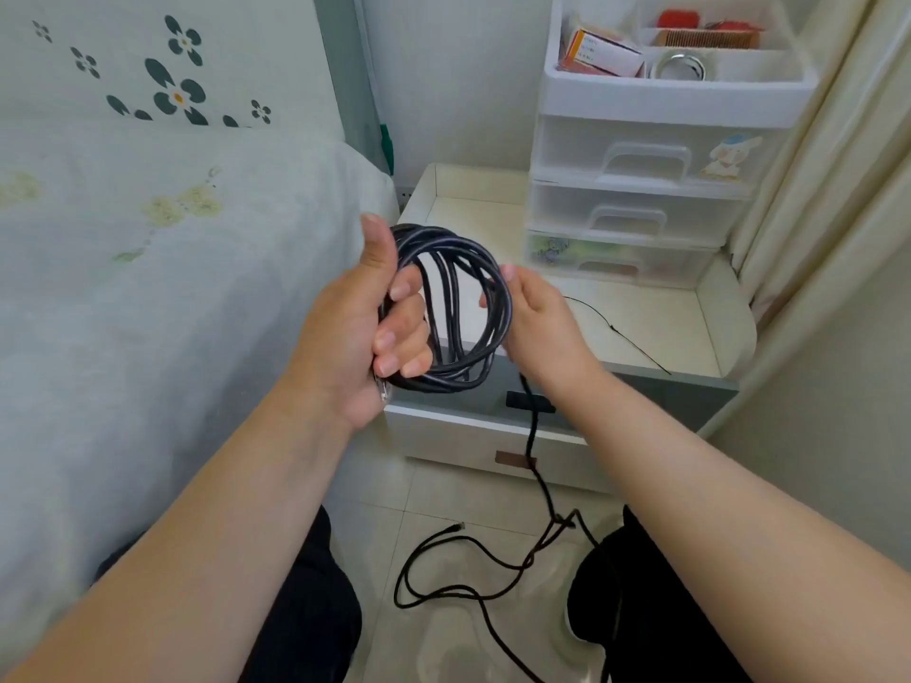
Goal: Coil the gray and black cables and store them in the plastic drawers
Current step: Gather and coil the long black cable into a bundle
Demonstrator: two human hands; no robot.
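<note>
Both forearms reach forward from the lower corners of the view, over a tiled floor (443, 490) and in front of a white nightstand (655, 332). The left hand (360, 332) stands palm toward the wearer, thumb raised, fingers curled round one side of a coiled dark cable (456, 308) of several loops; a connector end protrudes below the palm. The right hand (542, 317) meets the opposite side of the coil with its back to the camera; its fingertips pinch the outer strand. From beneath the right hand the uncoiled remainder of the cable (532, 436) hangs past the nightstand's front edge and trails in loose bends on the floor between the wearer's knees, ending in a free plug (456, 527). The plastic drawers (636, 189), three closed tiers under an open tray of small articles, stand at the nightstand's rear right corner. A thin black tie (621, 335) lies near its right front edge. A bed (172, 298) with a floral cover adjoins the nightstand's left side.
</note>
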